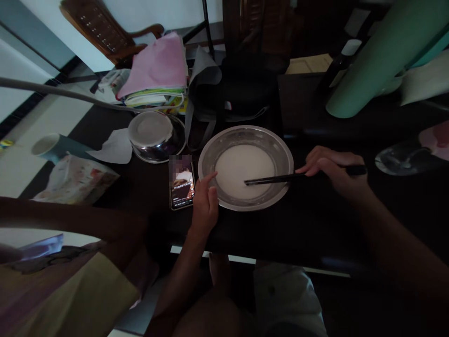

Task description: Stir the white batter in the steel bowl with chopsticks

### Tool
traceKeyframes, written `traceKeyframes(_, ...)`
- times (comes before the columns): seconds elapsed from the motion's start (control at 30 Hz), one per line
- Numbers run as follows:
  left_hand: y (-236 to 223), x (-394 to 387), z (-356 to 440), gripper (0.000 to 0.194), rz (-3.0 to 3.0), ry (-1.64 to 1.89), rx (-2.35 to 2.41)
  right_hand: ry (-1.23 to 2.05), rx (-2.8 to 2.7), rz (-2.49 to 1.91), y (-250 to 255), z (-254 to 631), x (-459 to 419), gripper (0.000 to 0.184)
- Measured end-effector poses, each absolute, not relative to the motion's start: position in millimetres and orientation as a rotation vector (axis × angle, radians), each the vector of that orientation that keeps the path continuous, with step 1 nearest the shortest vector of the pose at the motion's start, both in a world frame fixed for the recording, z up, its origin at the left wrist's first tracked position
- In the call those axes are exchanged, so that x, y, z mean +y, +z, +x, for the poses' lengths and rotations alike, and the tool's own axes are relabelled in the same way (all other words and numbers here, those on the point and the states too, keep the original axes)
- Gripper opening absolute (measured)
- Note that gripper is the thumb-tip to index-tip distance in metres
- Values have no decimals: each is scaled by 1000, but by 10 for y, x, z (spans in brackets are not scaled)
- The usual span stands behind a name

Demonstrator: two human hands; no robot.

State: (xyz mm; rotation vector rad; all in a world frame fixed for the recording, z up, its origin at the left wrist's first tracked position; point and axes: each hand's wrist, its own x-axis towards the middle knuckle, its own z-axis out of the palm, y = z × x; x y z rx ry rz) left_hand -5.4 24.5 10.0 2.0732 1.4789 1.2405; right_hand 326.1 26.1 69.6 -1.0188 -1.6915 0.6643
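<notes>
A wide metal bowl (280, 140) holding a cloudy white liquid (245, 164) stands on the dark table. My right hand (333, 168) is closed around a pair of black chopsticks (277, 179). The chopsticks slant leftward over the bowl's right rim, and their tips dip into the liquid. At the bowl's left side, my left hand (206, 201) grips the rim, with a finger reaching over the edge. Just left of that hand lies a phone (181, 182) with its screen lit.
An upside-down metal basin (152, 128) sits behind the phone. Papers under a pink cover (157, 65) and a black bag (242, 89) stand behind. Farther left are a blue-grey cup (63, 146) and a printed bag (77, 180). A tall green cylinder (379, 61) rises at right. Another person's arm (70, 215) shows lower left.
</notes>
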Motion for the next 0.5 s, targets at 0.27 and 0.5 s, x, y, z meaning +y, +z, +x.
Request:
traceKeyframes(0.27,121,247,-45,55,2087,1230,1502,608,-1686,-1042,730,3277,268,29)
traceKeyframes(0.5,121,235,-52,57,2019,1203,1514,678,-1841,-1005,713,3237,270,18)
